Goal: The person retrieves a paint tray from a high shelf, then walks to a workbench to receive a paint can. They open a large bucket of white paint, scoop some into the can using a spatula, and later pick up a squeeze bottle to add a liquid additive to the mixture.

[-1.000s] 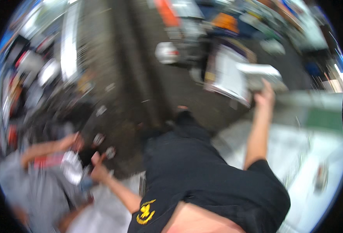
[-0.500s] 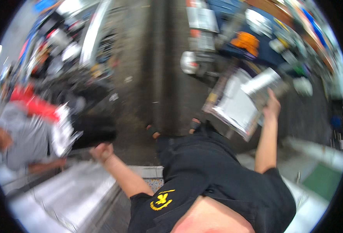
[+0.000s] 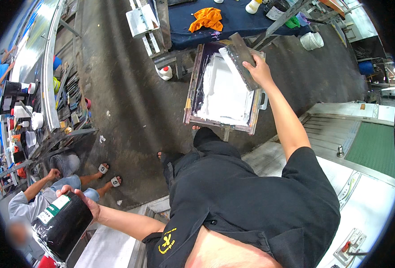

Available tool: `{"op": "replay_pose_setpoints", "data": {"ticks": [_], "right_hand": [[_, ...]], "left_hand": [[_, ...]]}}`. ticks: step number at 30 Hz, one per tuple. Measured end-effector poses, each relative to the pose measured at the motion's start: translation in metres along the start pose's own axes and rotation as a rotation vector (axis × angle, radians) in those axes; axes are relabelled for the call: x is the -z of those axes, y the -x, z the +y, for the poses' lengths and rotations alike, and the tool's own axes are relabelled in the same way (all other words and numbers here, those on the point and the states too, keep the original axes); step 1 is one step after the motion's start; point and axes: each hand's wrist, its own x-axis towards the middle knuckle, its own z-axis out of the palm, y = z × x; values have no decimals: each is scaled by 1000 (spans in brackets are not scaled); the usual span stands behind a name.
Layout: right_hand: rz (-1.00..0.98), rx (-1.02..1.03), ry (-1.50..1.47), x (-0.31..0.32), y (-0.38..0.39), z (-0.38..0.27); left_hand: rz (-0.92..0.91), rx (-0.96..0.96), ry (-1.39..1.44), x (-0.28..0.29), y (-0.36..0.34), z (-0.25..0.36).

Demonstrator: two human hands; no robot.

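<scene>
My left hand point(image 3: 86, 206) grips a black tub point(image 3: 68, 223) with a white and green label. The tub is tilted, and white smears show around one end; its inside is hidden. Out in front, my right hand point(image 3: 260, 73) is closed around a squeegee point(image 3: 241, 61) with a grey-brown handle and white ink along one side. Beneath the squeegee is a screen-printing frame point(image 3: 188, 105) with stained edges. Thick white ink point(image 3: 213, 85) lies over much of its mesh.
Beyond the frame stands a table with a dark blue cover point(image 3: 179, 33), holding an orange cloth point(image 3: 206, 19). A white bucket point(image 3: 311, 41) and a white jug point(image 3: 164, 73) are nearby. At left, a seated person point(image 3: 45, 190) is close to my tub, beside a cluttered rack point(image 3: 50, 89).
My left hand, an apparent fist before, now holds the black tub. The view has swung right, bringing the frame toward the middle. My right hand still holds the squeegee.
</scene>
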Motion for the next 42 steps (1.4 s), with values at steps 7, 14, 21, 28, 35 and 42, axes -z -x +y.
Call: {"op": "replay_pose_setpoints", "data": {"ticks": [7,14,21,28,35,42], "right_hand": [[-93,6,224,-37,-45,27],[-201,-132,203,-46,-85,94],[-168,68,39,-46,-109,177],[-172,19,43,-38,-98,140],[-205,25,-11,-35,-95,160],[-142,8,46,-23,-82,122]], "left_hand": [[171,54,563,-31,14,-37],[254,-345,125,-9,71,-26],[470,-449,159,10,95,18],[522,-384,158,24,124,-3],[558,-348,143,21,132,-19],[557,-286,189,27,143,-28]]}}
